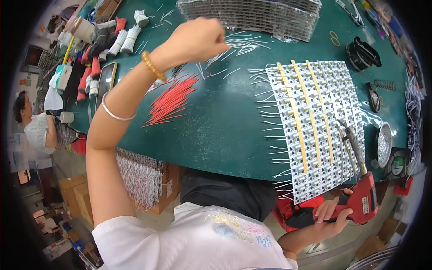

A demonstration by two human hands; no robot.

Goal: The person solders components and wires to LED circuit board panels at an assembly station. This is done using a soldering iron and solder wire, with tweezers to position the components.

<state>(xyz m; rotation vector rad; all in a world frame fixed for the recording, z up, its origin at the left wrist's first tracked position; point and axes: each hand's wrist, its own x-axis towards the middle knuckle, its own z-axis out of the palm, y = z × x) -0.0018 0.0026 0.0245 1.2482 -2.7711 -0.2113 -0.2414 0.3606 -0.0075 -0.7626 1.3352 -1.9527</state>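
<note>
- Head view: we see the white board panel (pixel 318 108) lying on the right of the green surface (pixel 216 146), crossed by yellow strips (pixel 295 118).
- White leads (pixel 275 136) already stick out along the panel's left edge, so we judge that side largely wired; we cannot check each joint.
- No red lead shows on the panel; the red wires (pixel 172 102) lie loose in a pile, apparently unused here.
- Loose white wires (pixel 246 45) remain beyond, and we count the stacked panels (pixel 252 18) as possible further work.
- Our right grip (pixel 332 212) is wrapped around the red soldering gun (pixel 366 198), its tip above or on the panel; contact is unclear.
- Our left grip (pixel 198 40) is curled near the loose white wires, fingertips hidden; we cannot tell whether it pinches one.
</note>
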